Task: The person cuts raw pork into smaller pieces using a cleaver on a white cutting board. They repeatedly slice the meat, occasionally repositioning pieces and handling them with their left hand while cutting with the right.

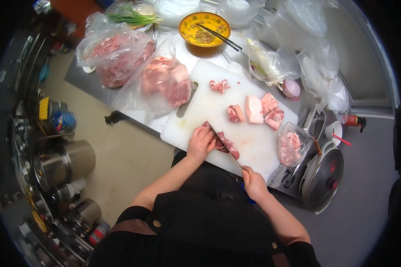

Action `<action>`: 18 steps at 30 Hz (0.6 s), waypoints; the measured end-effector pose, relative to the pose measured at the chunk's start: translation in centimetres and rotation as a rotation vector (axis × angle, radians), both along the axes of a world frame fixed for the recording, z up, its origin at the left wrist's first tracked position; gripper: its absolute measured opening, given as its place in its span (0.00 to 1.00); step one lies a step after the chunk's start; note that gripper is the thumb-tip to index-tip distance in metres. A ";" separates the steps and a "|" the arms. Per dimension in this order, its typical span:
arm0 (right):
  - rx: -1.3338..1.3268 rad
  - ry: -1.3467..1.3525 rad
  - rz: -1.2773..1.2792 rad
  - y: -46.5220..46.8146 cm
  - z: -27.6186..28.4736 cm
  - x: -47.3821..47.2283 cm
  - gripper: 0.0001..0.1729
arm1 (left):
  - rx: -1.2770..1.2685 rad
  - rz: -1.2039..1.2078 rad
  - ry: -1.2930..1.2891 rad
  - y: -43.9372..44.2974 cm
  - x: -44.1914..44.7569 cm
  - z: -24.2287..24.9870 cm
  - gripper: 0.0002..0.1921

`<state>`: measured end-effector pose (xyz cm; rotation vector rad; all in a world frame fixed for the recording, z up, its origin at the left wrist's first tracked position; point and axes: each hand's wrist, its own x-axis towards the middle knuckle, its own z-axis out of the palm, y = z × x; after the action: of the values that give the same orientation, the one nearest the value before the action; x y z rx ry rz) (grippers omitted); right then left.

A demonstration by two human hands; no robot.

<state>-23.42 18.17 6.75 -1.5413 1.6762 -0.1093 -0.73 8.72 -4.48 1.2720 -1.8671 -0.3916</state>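
My right hand (pixel 254 182) grips a knife (pixel 234 162) by its handle. The blade lies along a piece of raw meat (pixel 221 145) near the front edge of the white cutting board (pixel 197 100). With bent fingers, my left hand (pixel 200 143) holds this meat down on the blade's left side. A strip of meat (pixel 230 146) lies against the blade's right side. Farther back on the board are several chunks of meat, among them a pale fatty block (pixel 254 110) and a redder cube (pixel 236 113). Small fatty trimmings (pixel 219 86) form a pile near the top.
Bagged meat (pixel 167 81) overlaps the board's left side. Behind stands a yellow bowl (pixel 205 20) with black chopsticks (pixel 220 37) across its rim. On the right are a bag of meat pieces (pixel 290 148), a halved red onion (pixel 291 89), scissors (pixel 288 179) and a lidded pan (pixel 324 180).
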 end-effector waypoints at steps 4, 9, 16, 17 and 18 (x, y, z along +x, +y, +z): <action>-0.015 0.007 0.005 0.5 -0.7 -1.3 0.19 | -0.018 0.014 0.044 0.0 0.0 0.1 0.17; 0.146 -0.199 -0.154 -1.7 -1.2 -1.8 0.21 | 0.053 -0.042 0.099 0.4 0.4 1.2 0.17; 0.005 -0.073 0.011 -1.1 2.9 -0.6 0.21 | 0.027 0.030 0.057 1.5 1.1 1.1 0.20; -0.013 -0.065 0.060 -1.0 3.3 -0.3 0.21 | 0.013 -0.001 0.049 1.5 1.0 0.9 0.20; -0.013 -0.028 0.086 -1.0 3.6 0.0 0.20 | 0.013 -0.003 0.047 1.5 1.0 0.7 0.20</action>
<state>-23.45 17.20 10.33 -1.6120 1.5876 -0.0968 0.24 10.18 -3.77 1.2584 -1.8300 -0.4316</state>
